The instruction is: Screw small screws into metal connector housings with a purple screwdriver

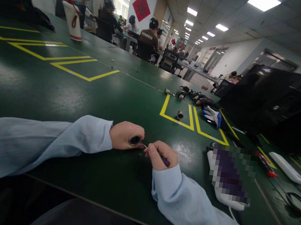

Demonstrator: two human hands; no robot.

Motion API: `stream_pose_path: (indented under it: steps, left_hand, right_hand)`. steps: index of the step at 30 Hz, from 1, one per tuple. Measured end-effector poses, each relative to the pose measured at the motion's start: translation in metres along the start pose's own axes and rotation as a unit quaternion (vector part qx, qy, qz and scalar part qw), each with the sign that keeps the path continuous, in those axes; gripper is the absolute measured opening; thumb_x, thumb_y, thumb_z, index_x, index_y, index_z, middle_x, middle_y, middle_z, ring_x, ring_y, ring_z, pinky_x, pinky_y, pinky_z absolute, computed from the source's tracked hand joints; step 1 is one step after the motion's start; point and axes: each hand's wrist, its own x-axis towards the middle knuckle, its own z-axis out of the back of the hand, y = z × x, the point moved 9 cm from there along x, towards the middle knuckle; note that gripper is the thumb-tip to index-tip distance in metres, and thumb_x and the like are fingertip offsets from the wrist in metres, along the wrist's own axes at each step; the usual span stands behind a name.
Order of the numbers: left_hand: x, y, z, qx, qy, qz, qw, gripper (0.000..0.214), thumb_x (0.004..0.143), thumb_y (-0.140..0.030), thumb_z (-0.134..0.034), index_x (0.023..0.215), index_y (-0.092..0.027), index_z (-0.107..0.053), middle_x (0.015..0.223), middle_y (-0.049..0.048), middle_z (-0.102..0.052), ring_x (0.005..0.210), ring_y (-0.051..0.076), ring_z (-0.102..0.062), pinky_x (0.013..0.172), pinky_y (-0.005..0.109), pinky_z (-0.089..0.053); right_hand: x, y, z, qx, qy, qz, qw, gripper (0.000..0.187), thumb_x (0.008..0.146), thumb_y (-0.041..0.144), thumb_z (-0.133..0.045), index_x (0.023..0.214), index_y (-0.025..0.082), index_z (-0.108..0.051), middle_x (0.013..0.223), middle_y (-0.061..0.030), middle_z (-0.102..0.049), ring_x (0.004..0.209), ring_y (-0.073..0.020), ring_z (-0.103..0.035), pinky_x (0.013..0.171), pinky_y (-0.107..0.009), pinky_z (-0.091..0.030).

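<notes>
Head: fingers (138,131) pinch metal cylinder (134,140), slim screwdriver (165,161).

The single view comes from the person's head, above and behind the grip, facing forward and down across the green table (55,92). It sits close: the left hand (125,136) and right hand (159,154) meet just below frame centre, sleeves (46,140) running off the bottom edge. Beyond the grip the wide, tilted lens reaches the ceiling (270,29).
</notes>
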Motion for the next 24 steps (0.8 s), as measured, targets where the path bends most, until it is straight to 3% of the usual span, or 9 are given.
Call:
stream_pose_path:
  steps: [3,6,10,13,15,18,21,24]
  left_hand:
    - [0.000,0.000,-0.001,-0.015,0.004,-0.002,1.000,0.017,0.077,-0.029,-0.053,0.068,-0.015,-0.049,0.065,0.0004,-0.052,0.058,0.011,-0.049,0.053,0.020,-0.037]
    - [0.001,0.001,0.002,-0.031,-0.004,0.003,1.000,0.019,0.077,-0.029,-0.054,0.065,-0.015,-0.047,0.064,-0.0001,-0.051,0.057,0.010,-0.047,0.053,0.020,-0.037]
    - [0.002,0.003,0.007,-0.041,-0.025,0.000,0.999,0.021,0.075,-0.029,-0.056,0.063,-0.015,-0.046,0.062,-0.0003,-0.050,0.055,0.010,-0.046,0.052,0.020,-0.036]
    - [0.002,0.003,0.012,-0.047,-0.056,-0.004,0.997,0.022,0.075,-0.030,-0.055,0.062,-0.014,-0.047,0.060,-0.0004,-0.050,0.054,0.009,-0.045,0.051,0.020,-0.035]
    - [0.001,0.004,0.017,-0.050,-0.083,0.004,0.995,0.022,0.075,-0.030,-0.055,0.062,-0.014,-0.047,0.059,-0.0007,-0.049,0.053,0.009,-0.045,0.051,0.020,-0.035]
    - [-0.001,0.006,0.022,-0.051,-0.107,0.026,0.993,0.022,0.075,-0.029,-0.055,0.062,-0.014,-0.047,0.059,-0.0010,-0.049,0.053,0.009,-0.045,0.052,0.020,-0.035]
    - [-0.002,0.005,0.022,-0.051,-0.106,0.035,0.992,0.019,0.076,-0.027,-0.055,0.063,-0.014,-0.048,0.060,-0.0010,-0.050,0.054,0.009,-0.046,0.052,0.020,-0.036]
    - [-0.001,0.002,0.020,-0.053,-0.094,0.024,0.994,0.018,0.075,-0.026,-0.055,0.064,-0.014,-0.048,0.061,-0.0009,-0.052,0.054,0.009,-0.047,0.053,0.019,-0.036]
  right_hand:
    - [0.001,-0.022,-0.001,0.105,-0.007,-0.113,0.988,0.025,0.077,0.028,-0.050,0.056,0.017,-0.060,0.050,0.0004,-0.057,0.050,-0.0107,-0.053,0.053,-0.024,-0.042]
    - [-0.002,-0.041,-0.008,0.241,-0.010,-0.201,0.949,0.023,0.075,0.030,-0.054,0.057,0.016,-0.061,0.047,0.0012,-0.057,0.047,-0.0102,-0.054,0.053,-0.024,-0.044]
    - [-0.003,-0.053,-0.023,0.395,0.008,-0.242,0.886,0.021,0.071,0.032,-0.059,0.057,0.016,-0.061,0.048,0.0012,-0.060,0.046,-0.0100,-0.056,0.051,-0.023,-0.046]
    - [-0.003,-0.054,-0.029,0.440,0.019,-0.244,0.864,0.023,0.069,0.034,-0.062,0.057,0.015,-0.060,0.049,0.0012,-0.061,0.046,-0.0100,-0.057,0.051,-0.023,-0.045]
    - [-0.003,-0.053,-0.029,0.448,0.013,-0.235,0.863,0.023,0.069,0.035,-0.063,0.058,0.016,-0.060,0.049,0.0014,-0.061,0.047,-0.0098,-0.057,0.051,-0.022,-0.044]
    - [-0.003,-0.050,-0.021,0.406,-0.013,-0.199,0.892,0.022,0.070,0.036,-0.062,0.061,0.016,-0.062,0.052,0.0009,-0.061,0.050,-0.0094,-0.056,0.053,-0.022,-0.043]
    - [-0.004,-0.048,-0.016,0.343,-0.025,-0.176,0.922,0.022,0.072,0.036,-0.060,0.063,0.016,-0.062,0.055,-0.0001,-0.061,0.052,-0.0106,-0.056,0.057,-0.025,-0.043]
    - [-0.005,-0.045,-0.015,0.309,-0.022,-0.172,0.935,0.023,0.074,0.037,-0.057,0.064,0.016,-0.062,0.056,-0.0007,-0.061,0.054,-0.0118,-0.056,0.058,-0.027,-0.044]
